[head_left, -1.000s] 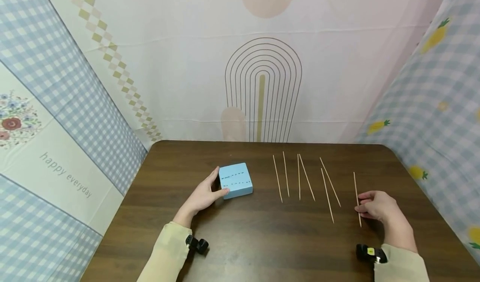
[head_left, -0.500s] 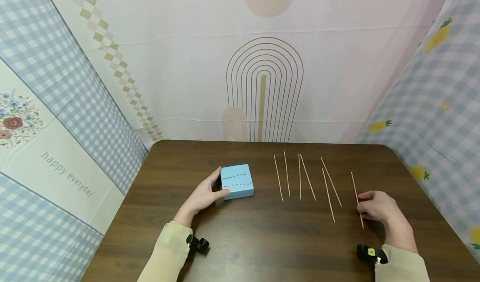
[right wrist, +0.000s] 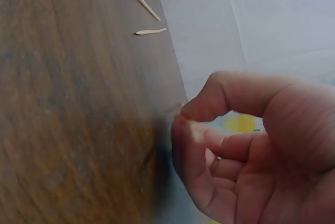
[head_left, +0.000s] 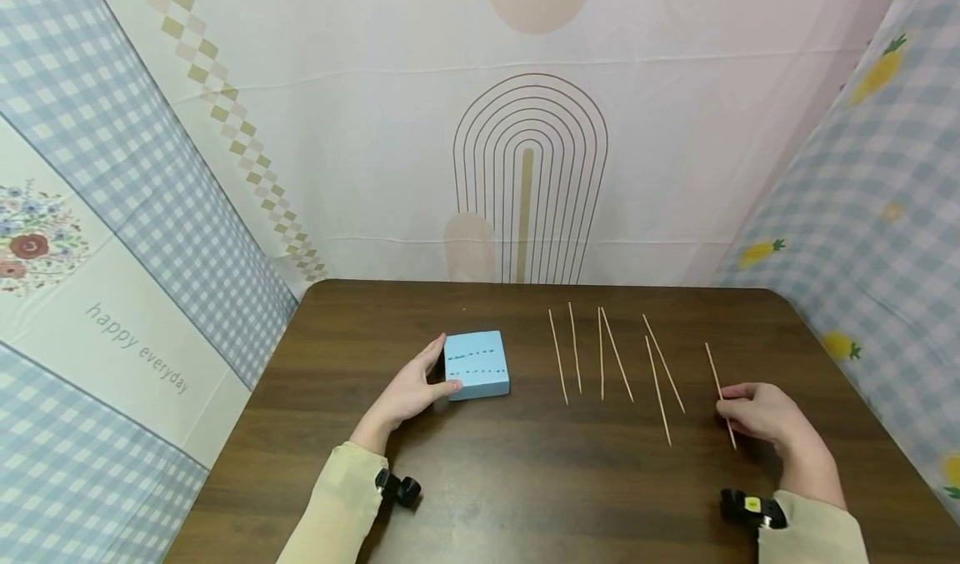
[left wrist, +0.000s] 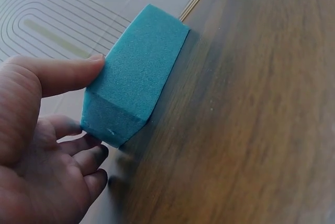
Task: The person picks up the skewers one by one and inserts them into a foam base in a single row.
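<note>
On the left of the table, my left hand grips the near-left part of a light blue foam block. Two rows of small dark marks run across the block's top. In the left wrist view, the thumb lies along one edge of the block and the fingers reach its other side. Far to the right, my right hand pinches a thin wooden stick between thumb and fingertips, its far end leaning left. The right wrist view shows thumb and fingertips meeting, with the stick there mostly hidden and blurred.
Several more thin wooden sticks lie in loose pairs between the hands; the nearest pair is left of my right hand. The brown wooden table ends at a patterned cloth behind. Black cameras sit on both wrists.
The right hand has shifted slightly right and the stick in it has tilted, its near end swinging right. The left hand still holds the block; the whole head view has drifted slightly.
</note>
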Demonstrator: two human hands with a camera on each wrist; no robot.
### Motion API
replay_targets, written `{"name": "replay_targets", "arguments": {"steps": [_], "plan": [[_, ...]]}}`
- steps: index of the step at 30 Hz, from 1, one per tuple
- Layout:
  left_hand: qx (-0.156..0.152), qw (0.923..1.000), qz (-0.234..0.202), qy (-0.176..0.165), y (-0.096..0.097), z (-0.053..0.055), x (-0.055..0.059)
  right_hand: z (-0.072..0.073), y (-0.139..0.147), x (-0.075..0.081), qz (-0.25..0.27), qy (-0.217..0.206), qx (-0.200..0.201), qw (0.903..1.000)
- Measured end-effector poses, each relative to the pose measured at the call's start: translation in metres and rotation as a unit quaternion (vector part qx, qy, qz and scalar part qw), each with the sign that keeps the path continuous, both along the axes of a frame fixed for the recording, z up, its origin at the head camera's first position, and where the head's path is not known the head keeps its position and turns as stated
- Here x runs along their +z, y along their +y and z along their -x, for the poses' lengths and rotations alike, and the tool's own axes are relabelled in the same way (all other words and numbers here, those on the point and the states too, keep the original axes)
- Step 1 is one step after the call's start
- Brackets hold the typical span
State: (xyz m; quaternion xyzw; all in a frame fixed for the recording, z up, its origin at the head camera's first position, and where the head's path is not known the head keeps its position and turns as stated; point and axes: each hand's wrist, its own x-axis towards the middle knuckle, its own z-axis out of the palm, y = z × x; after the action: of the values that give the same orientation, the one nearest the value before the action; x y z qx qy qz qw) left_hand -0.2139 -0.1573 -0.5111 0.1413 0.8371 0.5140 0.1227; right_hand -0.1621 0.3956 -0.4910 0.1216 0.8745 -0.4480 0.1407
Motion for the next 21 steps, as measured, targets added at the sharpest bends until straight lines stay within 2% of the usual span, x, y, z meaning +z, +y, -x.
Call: {"name": "replay_targets", "arguments": {"steps": [3,6,10,12,15,17,19,21], "plan": [[-0.001,1.0000,-0.002,-0.001,0.001,0.000,0.000,0.001,-0.002,0.003,-0.006,0.003,0.003,1.0000],[-0.007,1.0000,-0.005,0.003,0.002,0.000,0.000,0.002,-0.007,0.009,0.011,0.010,0.005,0.9999],[-0.025,0.9997,-0.001,0.004,0.003,0.001,0.000,0.003,-0.023,0.020,0.092,0.053,0.019,0.9942],[-0.030,0.9995,0.003,0.002,0.003,0.001,0.000,0.004,-0.039,0.025,0.163,0.089,0.021,0.9824],[-0.031,0.9995,0.006,0.002,0.002,0.000,0.000,0.009,-0.073,0.030,0.265,0.147,0.023,0.9527],[-0.028,0.9996,0.006,0.001,0.001,-0.001,-0.001,0.012,-0.099,0.031,0.308,0.174,0.026,0.9350],[-0.026,0.9997,0.005,0.001,0.000,-0.001,-0.002,0.016,-0.129,0.031,0.329,0.188,0.029,0.9251],[-0.024,0.9997,0.005,0.000,0.000,0.000,-0.002,0.021,-0.160,0.031,0.340,0.190,0.028,0.9206]]}}
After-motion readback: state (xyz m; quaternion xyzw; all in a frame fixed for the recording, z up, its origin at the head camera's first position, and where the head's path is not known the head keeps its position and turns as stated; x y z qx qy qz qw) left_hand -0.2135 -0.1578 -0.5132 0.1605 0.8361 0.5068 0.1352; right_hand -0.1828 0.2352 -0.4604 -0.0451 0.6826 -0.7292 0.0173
